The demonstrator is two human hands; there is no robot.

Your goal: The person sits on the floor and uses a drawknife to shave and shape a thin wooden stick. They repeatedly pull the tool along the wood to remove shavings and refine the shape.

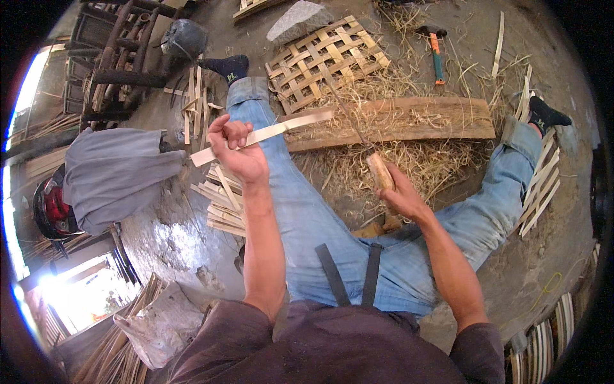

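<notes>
My left hand (242, 157) is raised over my left leg, its fingers closed around a pale, flat bamboo strip (284, 127). The strip slants up to the right, and its far end reaches over the left part of a wooden plank (422, 120). In my right hand (406, 197) is a knife (380, 170), gripped by its light wooden handle. Its long, thin, dark blade points away and to the left, across the plank. Blade and strip tip appear close together; whether they touch I cannot tell. Curly shavings (409, 163) lie on and around the plank.
A woven bamboo panel (329, 61) lies beyond the plank, beside a grey stone (299, 22). A hammer (437, 57) rests at the far right. Bamboo strips are piled by my left leg (220, 201) and right foot (542, 185). Dark wooden furniture (128, 77) stands at far left.
</notes>
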